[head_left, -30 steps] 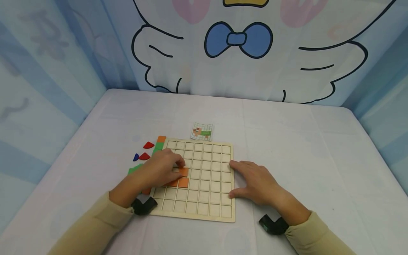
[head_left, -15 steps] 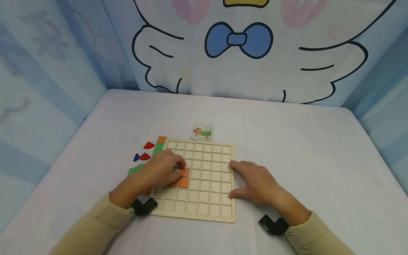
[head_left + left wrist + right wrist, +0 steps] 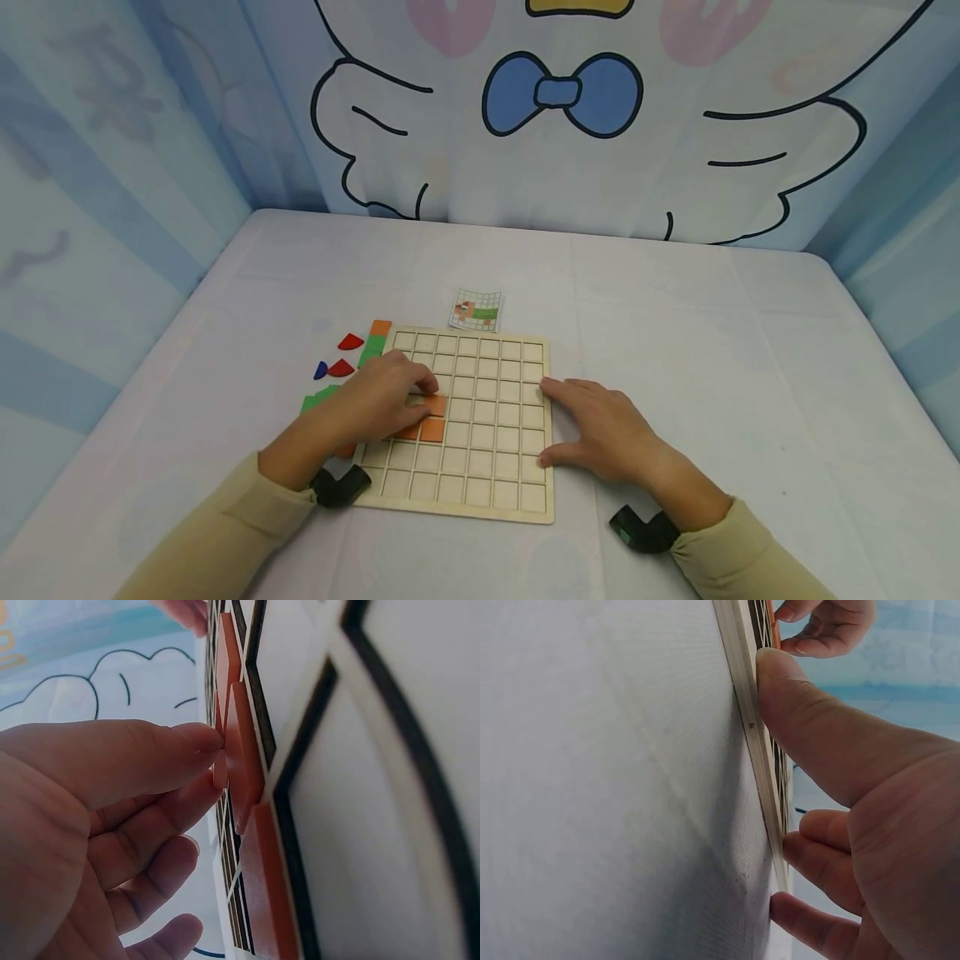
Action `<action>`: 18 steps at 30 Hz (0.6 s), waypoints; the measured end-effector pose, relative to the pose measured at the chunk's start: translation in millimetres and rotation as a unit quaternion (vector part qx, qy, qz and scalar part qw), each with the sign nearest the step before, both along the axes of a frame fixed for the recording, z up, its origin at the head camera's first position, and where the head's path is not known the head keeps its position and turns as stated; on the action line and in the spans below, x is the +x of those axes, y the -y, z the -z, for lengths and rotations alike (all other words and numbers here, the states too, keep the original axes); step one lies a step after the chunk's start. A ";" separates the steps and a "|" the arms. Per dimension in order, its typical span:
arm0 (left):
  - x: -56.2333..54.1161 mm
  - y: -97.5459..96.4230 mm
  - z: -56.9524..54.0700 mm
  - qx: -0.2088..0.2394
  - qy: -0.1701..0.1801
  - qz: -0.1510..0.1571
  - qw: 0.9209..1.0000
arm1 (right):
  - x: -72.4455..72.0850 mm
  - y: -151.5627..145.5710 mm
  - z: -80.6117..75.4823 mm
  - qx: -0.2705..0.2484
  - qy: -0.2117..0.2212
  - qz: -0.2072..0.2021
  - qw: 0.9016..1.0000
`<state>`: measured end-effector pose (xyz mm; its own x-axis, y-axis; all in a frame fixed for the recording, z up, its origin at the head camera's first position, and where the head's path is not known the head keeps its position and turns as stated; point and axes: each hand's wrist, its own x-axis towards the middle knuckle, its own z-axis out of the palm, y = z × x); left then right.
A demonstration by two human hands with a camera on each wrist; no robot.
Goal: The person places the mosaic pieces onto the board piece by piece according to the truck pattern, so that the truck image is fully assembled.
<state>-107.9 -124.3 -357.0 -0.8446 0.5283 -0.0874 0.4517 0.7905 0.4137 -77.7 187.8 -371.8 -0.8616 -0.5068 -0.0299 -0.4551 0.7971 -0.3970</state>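
Note:
A square wooden grid board (image 3: 486, 437) lies flat on the table. My left hand (image 3: 375, 398) is over its left part, thumb and index finger pinching a thin orange tile (image 3: 220, 771) close against the grid. Other orange tiles (image 3: 432, 430) sit in cells beside those fingertips, and the hand hides part of that area. In the left wrist view, one orange tile (image 3: 244, 757) stands slightly proud of the grid next to the thumb. At the board's right edge rests my right hand (image 3: 611, 429), thumb and fingers spread and touching the rim (image 3: 751, 724).
Left of the board lie green tiles (image 3: 372, 346), an orange tile (image 3: 381, 327), red fan-shaped pieces (image 3: 350, 342) and a small blue piece (image 3: 321, 370). A printed pattern card (image 3: 476, 310) is behind the board. Black wrist cameras (image 3: 340, 486) sit below both hands.
The orange tiles by my left fingertips have shifted very slightly to the right. Both hands stay nearly still, and the board has not moved.

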 end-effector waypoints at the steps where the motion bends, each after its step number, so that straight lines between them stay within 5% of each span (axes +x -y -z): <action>1: 0.0 -0.3 0.1 -0.001 0.001 -0.002 1.000 | 0.1 0.0 0.0 0.001 0.001 0.000 1.000; 18: -0.1 -3.1 -0.3 -0.009 0.011 -0.009 1.000 | 0.5 0.1 -0.9 0.006 0.003 0.000 1.000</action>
<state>-108.0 -121.2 -356.7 -0.8515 0.5115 -0.1151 0.4286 0.8055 0.4093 -77.2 187.7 -370.9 -0.8614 -0.5062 -0.0413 -0.4523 0.8016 -0.3910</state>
